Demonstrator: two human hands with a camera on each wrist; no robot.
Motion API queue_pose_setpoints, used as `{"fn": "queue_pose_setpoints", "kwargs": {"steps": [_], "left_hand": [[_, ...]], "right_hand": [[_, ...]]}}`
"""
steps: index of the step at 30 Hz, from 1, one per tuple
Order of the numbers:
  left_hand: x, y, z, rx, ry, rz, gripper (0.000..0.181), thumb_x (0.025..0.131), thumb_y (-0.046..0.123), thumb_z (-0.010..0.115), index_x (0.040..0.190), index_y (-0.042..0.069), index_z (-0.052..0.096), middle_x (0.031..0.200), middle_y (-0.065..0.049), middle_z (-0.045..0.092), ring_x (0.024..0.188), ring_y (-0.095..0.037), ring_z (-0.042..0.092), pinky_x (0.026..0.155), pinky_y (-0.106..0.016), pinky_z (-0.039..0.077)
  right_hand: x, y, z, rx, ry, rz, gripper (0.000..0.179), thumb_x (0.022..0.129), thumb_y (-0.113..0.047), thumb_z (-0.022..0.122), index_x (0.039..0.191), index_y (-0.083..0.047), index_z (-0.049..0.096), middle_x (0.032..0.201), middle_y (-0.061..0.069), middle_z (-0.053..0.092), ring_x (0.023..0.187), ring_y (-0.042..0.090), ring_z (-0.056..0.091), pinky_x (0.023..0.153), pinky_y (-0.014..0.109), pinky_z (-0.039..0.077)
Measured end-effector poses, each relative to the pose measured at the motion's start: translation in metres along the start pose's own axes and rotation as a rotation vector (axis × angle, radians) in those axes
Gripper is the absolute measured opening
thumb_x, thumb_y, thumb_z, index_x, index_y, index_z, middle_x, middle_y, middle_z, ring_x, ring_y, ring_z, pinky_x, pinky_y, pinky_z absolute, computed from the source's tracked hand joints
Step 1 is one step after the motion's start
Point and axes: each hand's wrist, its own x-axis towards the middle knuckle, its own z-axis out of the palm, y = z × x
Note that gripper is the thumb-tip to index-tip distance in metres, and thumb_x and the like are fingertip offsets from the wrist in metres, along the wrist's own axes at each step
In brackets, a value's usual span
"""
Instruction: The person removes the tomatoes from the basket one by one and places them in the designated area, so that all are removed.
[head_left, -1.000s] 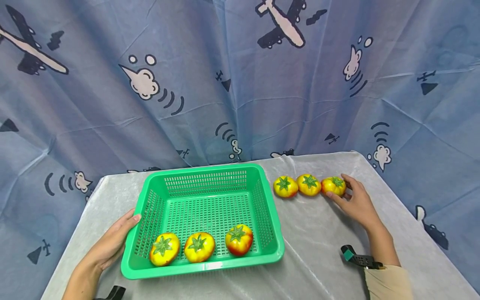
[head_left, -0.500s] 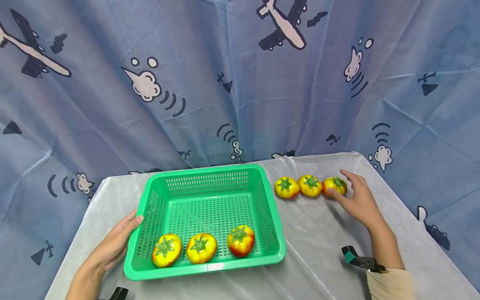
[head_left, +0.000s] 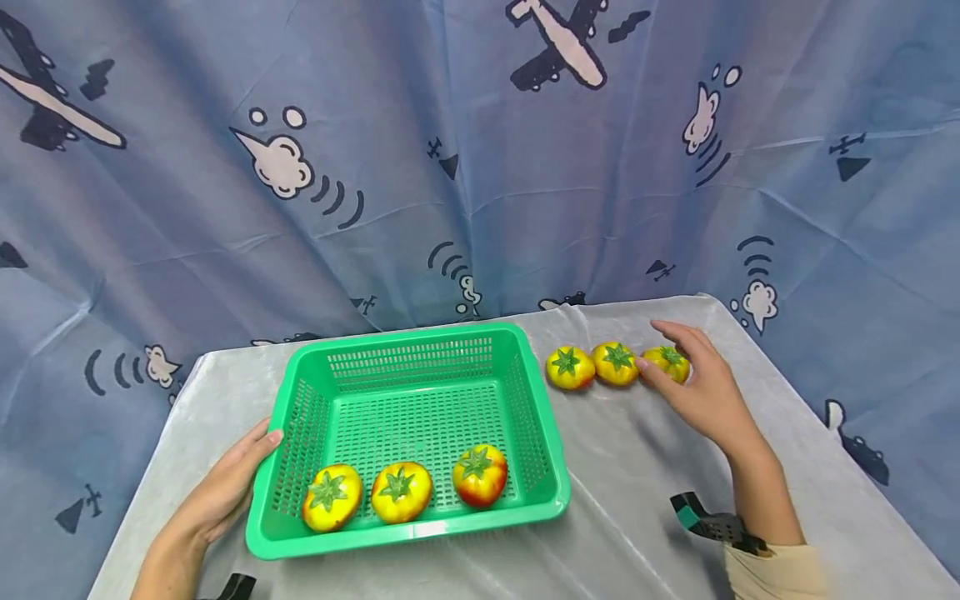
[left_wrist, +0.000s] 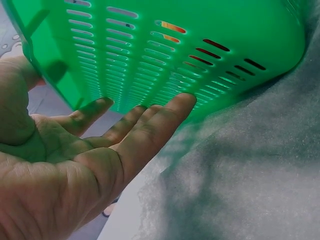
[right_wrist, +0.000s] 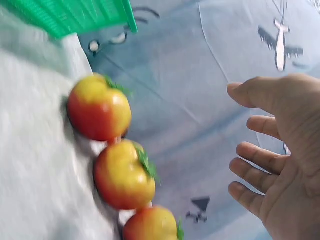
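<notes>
My left hand holds the left rim of a green plastic basket. Its thumb laps over the rim, while in the left wrist view the fingers extend along the slotted outer wall. Three yellow-red tomatoes with green leafy tops lie along the basket's near side: a left one, a middle one and a right one. Outside, three similar tomatoes form a row: left, middle and right. My right hand hovers over the right one, fingers spread and holding nothing; the right wrist view shows a gap.
Grey-white cloth covers the table beneath the basket and the row. Behind the table's far edge hangs a blue curtain printed with airplanes. A dark strap device sits on the right wrist.
My right hand has come off the rightmost tomato, rising and shifting slightly left with the fingers spreading. The tomato row and the left hand on the basket stay as they were.
</notes>
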Motion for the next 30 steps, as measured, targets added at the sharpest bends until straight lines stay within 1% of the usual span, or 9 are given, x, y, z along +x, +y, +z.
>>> {"fn": "queue_pose_setpoints", "kwargs": {"steps": [2,5,10,15,18,21,22,25,30], "left_hand": [[-0.002,-0.002,-0.001,-0.011,0.006,0.009,0.072,0.118,0.036,0.031,0.168,-0.002,-0.002,0.128,0.003,0.065,0.113,-0.012,0.072,0.094,-0.035,0.065],[-0.004,-0.005,-0.003,-0.016,0.014,0.021,0.072,0.118,0.035,0.031,0.167,-0.004,-0.003,0.126,0.007,0.066,0.113,-0.011,0.072,0.094,-0.033,0.064],[-0.004,-0.006,-0.003,-0.013,0.029,0.014,0.072,0.118,0.036,0.032,0.168,-0.003,-0.002,0.127,0.007,0.065,0.113,-0.01,0.071,0.094,-0.032,0.064],[-0.003,-0.003,-0.001,-0.009,0.029,0.003,0.072,0.117,0.037,0.033,0.169,-0.001,0.0,0.127,0.004,0.065,0.112,-0.011,0.072,0.094,-0.033,0.064],[-0.003,-0.002,-0.001,-0.007,0.019,0.004,0.072,0.117,0.037,0.033,0.168,-0.001,0.0,0.126,0.004,0.067,0.112,-0.012,0.073,0.094,-0.034,0.065],[-0.002,-0.001,-0.001,-0.01,0.003,0.005,0.072,0.118,0.037,0.032,0.168,-0.002,-0.001,0.126,0.004,0.068,0.112,-0.013,0.073,0.095,-0.034,0.064],[-0.002,-0.001,-0.001,-0.01,-0.001,0.006,0.072,0.118,0.037,0.032,0.168,-0.001,-0.001,0.126,0.004,0.068,0.113,-0.013,0.073,0.096,-0.035,0.064],[-0.001,0.0,-0.002,-0.009,0.003,0.003,0.072,0.117,0.038,0.033,0.169,0.0,-0.001,0.129,0.002,0.067,0.113,-0.013,0.073,0.096,-0.034,0.064],[0.0,0.001,-0.001,0.0,0.011,0.007,0.073,0.117,0.038,0.033,0.169,0.0,-0.001,0.135,-0.004,0.063,0.115,-0.011,0.072,0.096,-0.033,0.064]], "right_hand": [[0.004,-0.009,0.007,0.015,-0.012,-0.028,0.058,0.099,-0.017,0.076,0.151,-0.003,0.054,0.151,0.026,0.053,0.139,0.049,0.049,0.113,0.074,0.041],[0.011,-0.021,0.016,0.034,-0.047,-0.061,0.056,0.098,-0.015,0.077,0.149,-0.004,0.056,0.15,0.024,0.054,0.14,0.048,0.049,0.114,0.075,0.04],[0.017,-0.041,0.028,0.062,-0.096,-0.131,0.054,0.098,-0.014,0.077,0.148,-0.006,0.058,0.151,0.02,0.055,0.139,0.042,0.052,0.114,0.069,0.043],[0.016,-0.06,0.039,0.098,-0.153,-0.178,0.055,0.099,-0.013,0.076,0.15,-0.008,0.057,0.153,0.017,0.053,0.141,0.039,0.051,0.115,0.068,0.044],[0.014,-0.07,0.046,0.077,-0.192,-0.184,0.056,0.099,-0.017,0.076,0.151,-0.011,0.056,0.156,0.014,0.052,0.138,0.036,0.054,0.1,0.057,0.056],[0.015,-0.08,0.052,0.062,-0.225,-0.199,0.057,0.099,-0.018,0.076,0.152,-0.012,0.056,0.157,0.013,0.051,0.14,0.035,0.053,0.099,0.055,0.058],[0.015,-0.083,0.054,0.059,-0.235,-0.209,0.057,0.099,-0.018,0.076,0.152,-0.013,0.055,0.157,0.013,0.051,0.14,0.035,0.053,0.099,0.055,0.059],[0.018,-0.091,0.059,0.067,-0.266,-0.242,0.057,0.099,-0.017,0.076,0.152,-0.013,0.055,0.157,0.013,0.052,0.146,0.038,0.049,0.115,0.065,0.048],[0.023,-0.102,0.067,0.062,-0.31,-0.285,0.056,0.099,-0.02,0.076,0.151,-0.013,0.057,0.155,0.013,0.053,0.144,0.036,0.052,0.115,0.063,0.049]]}}
